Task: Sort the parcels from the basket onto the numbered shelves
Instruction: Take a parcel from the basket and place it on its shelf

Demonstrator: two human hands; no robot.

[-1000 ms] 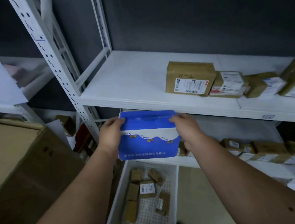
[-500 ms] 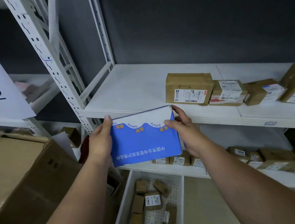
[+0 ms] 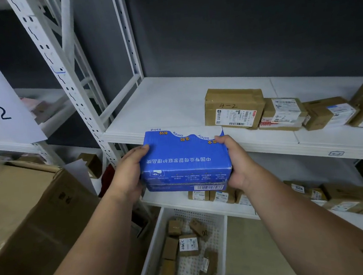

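- Both hands are carrying the blue parcel (image 3: 185, 161) toward the white shelf (image 3: 162, 108), its far edge reaching the lip; the step looks like shelving.
- The left hand (image 3: 127, 171) and right hand (image 3: 236, 161) are gripping its short ends, fingers curled over the top.
- Next, it likely needs pushing forward onto bare board, left of the brown parcels (image 3: 234, 107) marked 4-2.
- It is looking soft-sided, blue and white, print upside down.

1. This is a parcel sorting storeroom: white perforated-steel racking (image 3: 66, 81) stands against a dark grey wall (image 3: 243, 22).
2. At 2 o'clock, brown taped cardboard parcels with barcode labels (image 3: 232, 107) bear handwritten "4-2".
3. At 6 o'clock, a white perforated plastic basket (image 3: 223, 239) holds small parcels.
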